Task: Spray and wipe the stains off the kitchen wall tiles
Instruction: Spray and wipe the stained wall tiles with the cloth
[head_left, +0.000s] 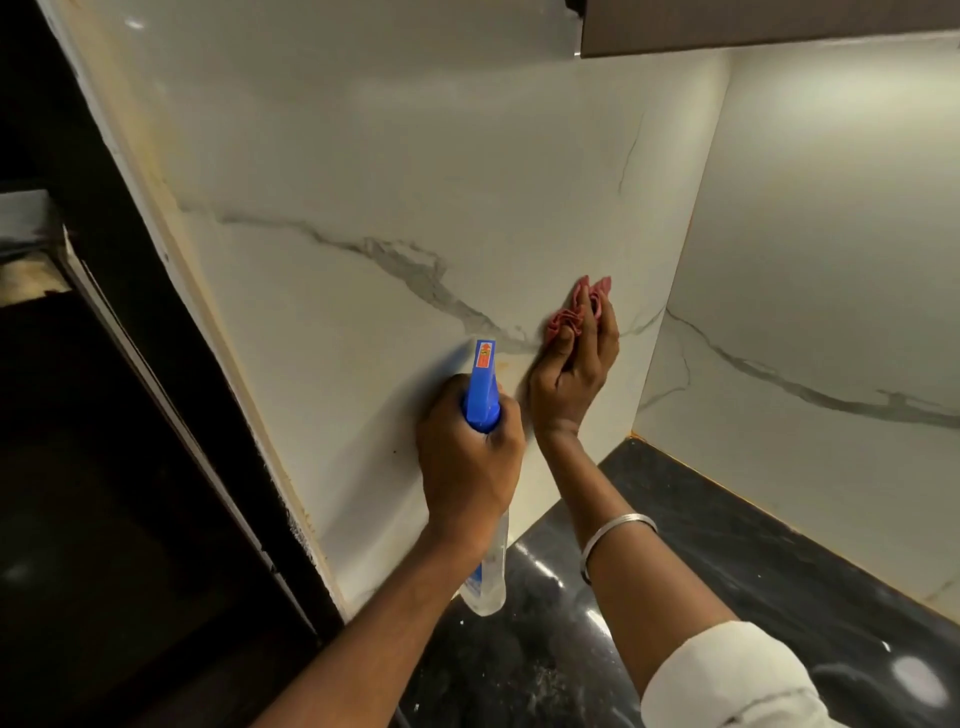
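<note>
The left hand (467, 452) grips the spray bottle (483, 415) above the table (727, 545). Beyond, the right hand (574, 364) pinches a pink cloth (574, 312) against the wall tiles (389, 182). Spray could wet that hand, being so close.

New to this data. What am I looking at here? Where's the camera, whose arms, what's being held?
There is no robot here: a person is working with bare hands. The single picture comes from a wide-angle camera worn on the person's head, looking forward and down, so the arms enter from the bottom. The left hand grips a spray bottle with a blue trigger head and a clear body, nozzle aimed at the marble-look wall tiles. The right hand presses a bunched pink cloth against the tile, just right of the nozzle. That wrist wears a silver bangle, and a white sleeve shows lower down. Below is a glossy black countertop; nothing stands on the visible part. A faint yellowish stain shows by the nozzle.
</note>
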